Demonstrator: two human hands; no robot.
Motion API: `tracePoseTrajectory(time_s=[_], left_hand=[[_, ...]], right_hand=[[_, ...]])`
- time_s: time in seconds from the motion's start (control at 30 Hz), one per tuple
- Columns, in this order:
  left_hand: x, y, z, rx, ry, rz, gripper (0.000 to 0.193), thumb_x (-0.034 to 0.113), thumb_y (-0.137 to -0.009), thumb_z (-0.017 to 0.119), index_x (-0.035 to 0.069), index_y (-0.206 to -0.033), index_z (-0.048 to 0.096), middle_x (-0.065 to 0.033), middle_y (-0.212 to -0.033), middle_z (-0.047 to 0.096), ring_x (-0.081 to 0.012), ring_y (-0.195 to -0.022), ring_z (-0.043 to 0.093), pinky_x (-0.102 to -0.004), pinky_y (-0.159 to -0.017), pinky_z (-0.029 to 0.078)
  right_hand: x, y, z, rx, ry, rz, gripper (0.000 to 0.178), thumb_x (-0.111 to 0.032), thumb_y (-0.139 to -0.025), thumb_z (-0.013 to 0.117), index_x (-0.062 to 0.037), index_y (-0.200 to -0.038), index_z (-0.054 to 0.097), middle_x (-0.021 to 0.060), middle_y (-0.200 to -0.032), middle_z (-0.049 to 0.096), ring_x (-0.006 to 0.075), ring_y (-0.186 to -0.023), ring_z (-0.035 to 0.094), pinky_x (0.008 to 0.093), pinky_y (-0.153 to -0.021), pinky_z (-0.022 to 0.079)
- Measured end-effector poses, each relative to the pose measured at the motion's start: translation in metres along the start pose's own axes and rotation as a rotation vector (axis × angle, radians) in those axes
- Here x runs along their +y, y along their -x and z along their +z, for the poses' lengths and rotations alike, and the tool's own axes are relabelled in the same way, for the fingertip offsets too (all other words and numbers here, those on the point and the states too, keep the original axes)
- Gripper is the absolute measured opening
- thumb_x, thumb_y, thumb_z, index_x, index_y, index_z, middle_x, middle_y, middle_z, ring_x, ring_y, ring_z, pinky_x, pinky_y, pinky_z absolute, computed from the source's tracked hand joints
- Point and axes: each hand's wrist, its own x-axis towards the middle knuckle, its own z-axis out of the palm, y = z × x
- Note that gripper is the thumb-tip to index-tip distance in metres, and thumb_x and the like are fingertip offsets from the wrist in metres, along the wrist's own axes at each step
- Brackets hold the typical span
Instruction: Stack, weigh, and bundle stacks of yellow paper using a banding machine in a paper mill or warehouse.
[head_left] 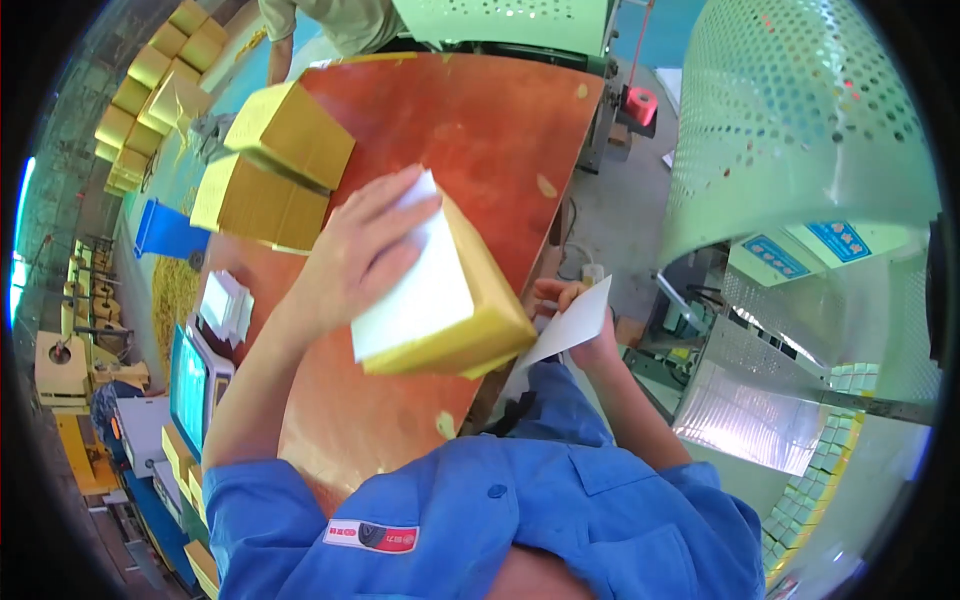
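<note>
A yellow paper-wrapped block [495, 295] sits tilted near the front edge of the reddish-brown table. On its upper face lies a white sheet [425, 300], and my left hand [360, 250] rests on that sheet with its fingers stretched out flat. At the block's right corner, past the table edge, my right hand [597, 348] grips a second white sheet [570, 325]. That sheet hides part of the right fingers.
Two more yellow wrapped blocks [265, 200] stand at the table's far left. White sheets [228, 308] are piled by a lit screen [187, 385] on the left. A blue bin [165, 230] stands beyond. A perforated green machine guard [800, 130] rises at right. Another person [335, 22] stands at the far side.
</note>
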Motion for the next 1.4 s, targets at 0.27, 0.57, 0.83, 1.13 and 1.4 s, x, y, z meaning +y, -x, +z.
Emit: tracePoseTrajectory(time_s=[0.27, 0.57, 0.83, 1.13, 1.4], left_hand=[[0.093, 0.099, -0.004, 0.116, -0.463, -0.162, 0.059, 0.039, -0.087, 0.062, 0.009, -0.136, 0.049, -0.0189, -0.149, 0.034, -0.0416, -0.133, 0.037, -0.0466, -0.108, 0.031], [0.063, 0.143, 0.003, 0.132, 0.387, -0.600, 0.054, 0.034, -0.094, 0.057, 0.006, -0.139, 0.046, -0.0175, -0.134, 0.052, -0.0236, -0.122, 0.050, -0.0346, -0.102, 0.038], [0.149, 0.143, 0.151, 0.264, 1.166, -0.303, 0.056, 0.026, -0.101, 0.042, -0.003, -0.146, 0.027, -0.0135, -0.149, 0.034, -0.0232, -0.136, 0.036, -0.0354, -0.109, 0.032], [0.337, 0.034, 0.415, 0.055, 1.346, -0.246, 0.061, 0.007, -0.092, 0.034, 0.009, -0.152, 0.022, -0.0086, -0.150, 0.033, -0.0176, -0.128, 0.041, -0.0274, -0.101, 0.036], [0.448, -0.029, 0.509, -0.226, 1.161, -0.597, 0.058, 0.020, -0.096, 0.041, 0.009, -0.150, 0.024, -0.0104, -0.150, 0.031, -0.0197, -0.132, 0.039, -0.0297, -0.105, 0.034]], right_hand=[[0.050, 0.063, 0.004, -0.213, 0.109, 0.270, 0.012, -0.008, -0.085, 0.058, -0.0031, -0.074, 0.055, 0.0114, -0.089, 0.061, 0.0200, -0.080, 0.061, 0.0293, -0.072, 0.050], [0.013, 0.126, 0.062, 0.041, 0.204, 0.273, 0.010, -0.003, -0.082, 0.052, -0.0046, -0.072, 0.056, 0.0066, -0.080, 0.059, 0.0181, -0.073, 0.059, 0.0278, -0.066, 0.047], [-0.093, 0.237, -0.040, 0.148, 0.296, 0.084, 0.010, -0.003, -0.075, 0.059, -0.0047, -0.081, 0.066, 0.0077, -0.107, 0.066, 0.0174, -0.086, 0.061, 0.0336, -0.080, 0.047], [-0.278, 0.417, -0.250, 0.412, 0.312, 0.026, 0.013, -0.008, -0.080, 0.060, -0.0047, -0.067, 0.058, 0.0170, -0.109, 0.065, 0.0232, -0.100, 0.061, 0.0321, -0.074, 0.049], [-0.392, 0.462, -0.407, 0.203, 0.188, 0.004, 0.021, -0.014, -0.086, 0.057, -0.0055, -0.067, 0.054, 0.0257, -0.120, 0.057, 0.0316, -0.099, 0.063, 0.0395, -0.078, 0.054]])
